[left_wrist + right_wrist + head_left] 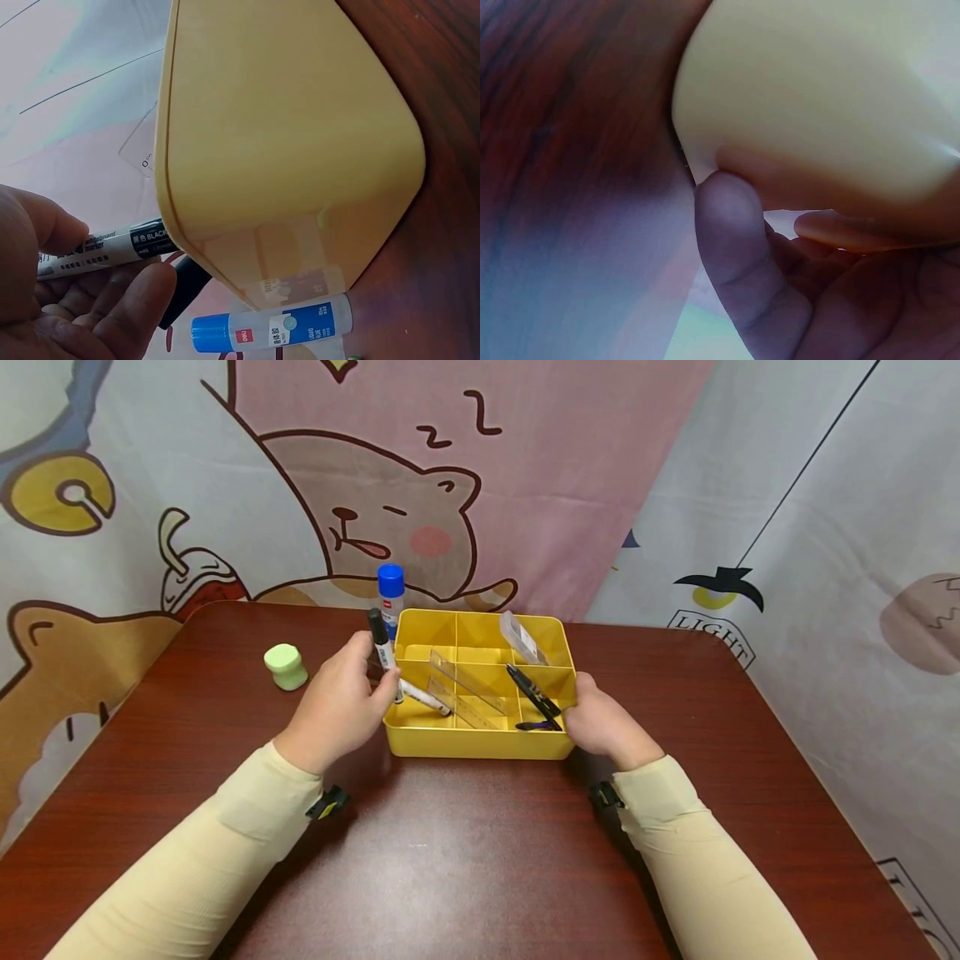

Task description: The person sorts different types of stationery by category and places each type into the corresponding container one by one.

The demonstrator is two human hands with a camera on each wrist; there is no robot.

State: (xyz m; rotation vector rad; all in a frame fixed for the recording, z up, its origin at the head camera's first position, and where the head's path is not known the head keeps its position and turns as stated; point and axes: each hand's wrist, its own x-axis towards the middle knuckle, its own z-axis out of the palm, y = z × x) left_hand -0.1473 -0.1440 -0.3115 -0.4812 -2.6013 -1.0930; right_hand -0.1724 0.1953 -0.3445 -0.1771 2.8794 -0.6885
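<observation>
While the left grip (335, 702) pinches a black and white marker (385, 652) between its thumb and fingers, the right grip (606, 722) holds the right end of a yellow box (480, 743), with bent fingers touching its wall. The box is on the desk (480, 860), between the two grips. The marker is tilted near the box's left edge, and the word BLACK shows on it from the left wrist. Just right of the left grip, a white pen (426, 697) lies at a slant in the box. Between the grips, see-through rulers (472, 683) lean inside. A dark pen (534, 691) and a small purple and black thing (534, 725) are in the front part nearest the right grip. Behind them, a clear case (522, 639) leans in the back row. Just past the left grip stands a glue bottle (391, 597) with a blue cap. Left of the left grip, well apart from the box, sits a green block (286, 667). Past both grips hangs a cloth (555, 485) with a sleepy bear.
</observation>
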